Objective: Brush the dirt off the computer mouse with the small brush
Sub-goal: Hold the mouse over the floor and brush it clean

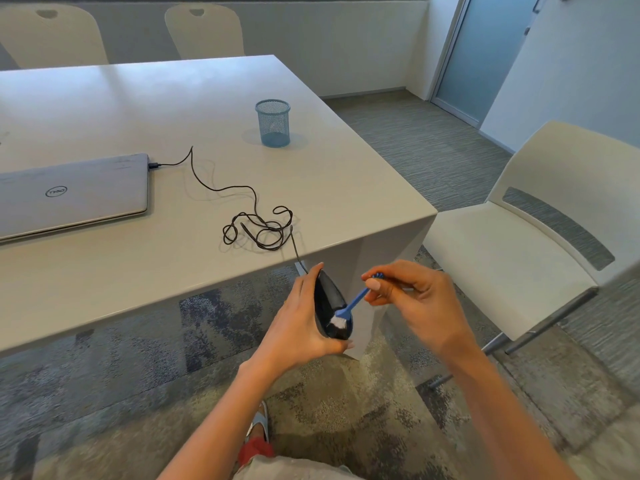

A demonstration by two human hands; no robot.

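Brushing underway: left hand (304, 317) grip clamps the computer mouse (330, 306) off the desk (207, 98) edge, right hand (412, 299) grip pinches the small brush (353, 303), bristles touching its near end, rest apparently unbrushed, cable (256, 223) trailing to laptop (72, 195).

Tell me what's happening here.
A person holds a black corded computer mouse on edge in the left hand, off the white table. The right hand holds a small blue brush, its white bristles on the mouse. Its cable runs to a closed grey laptop.
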